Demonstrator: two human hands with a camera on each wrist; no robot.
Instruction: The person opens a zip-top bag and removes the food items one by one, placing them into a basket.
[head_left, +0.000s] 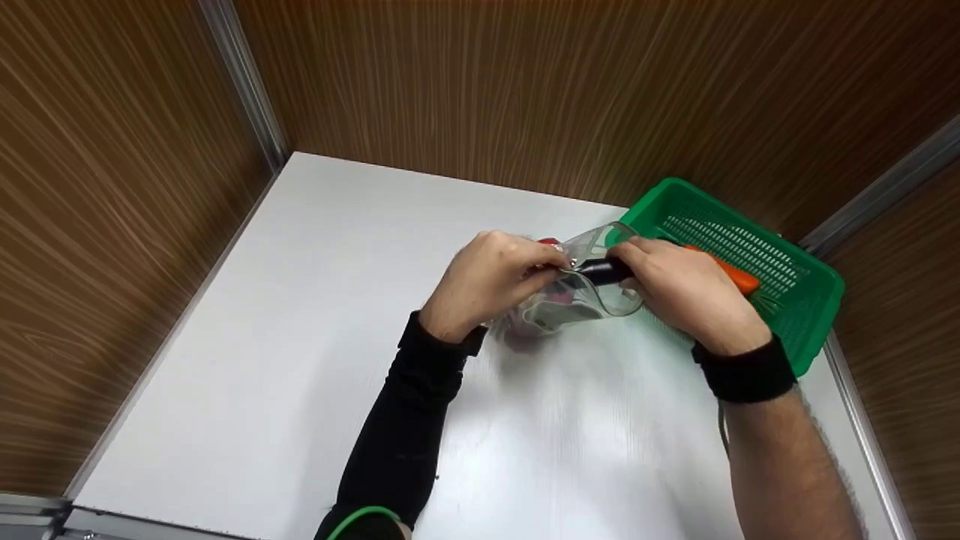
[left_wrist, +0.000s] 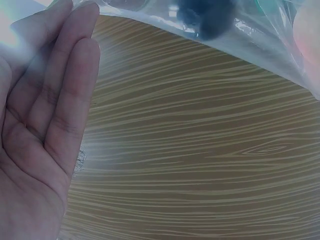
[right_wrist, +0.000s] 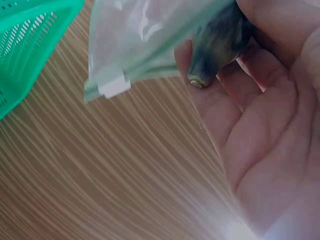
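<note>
Over the white table (head_left: 315, 315) both hands hold up a clear zip bag (head_left: 600, 300). My left hand (head_left: 556, 262) pinches the bag's open rim; in the left wrist view its fingers (left_wrist: 60, 100) lie fairly straight against the film (left_wrist: 260, 45). With its fingers curled, my right hand (head_left: 624, 264) grips a dark, eggplant-like vegetable (head_left: 600, 270) at the bag's mouth. The vegetable's stem end (right_wrist: 202, 77) shows by the right fingers (right_wrist: 250, 115), partly under the bag (right_wrist: 140, 40), which carries a white slider (right_wrist: 114, 87). Something red (head_left: 550, 242) shows inside or behind the bag.
A green slotted basket (head_left: 802, 300) stands at the table's far right corner with an orange carrot (head_left: 735, 276) in it; its wall (right_wrist: 30, 45) is close to the bag. Wood-grain walls close in the table on three sides.
</note>
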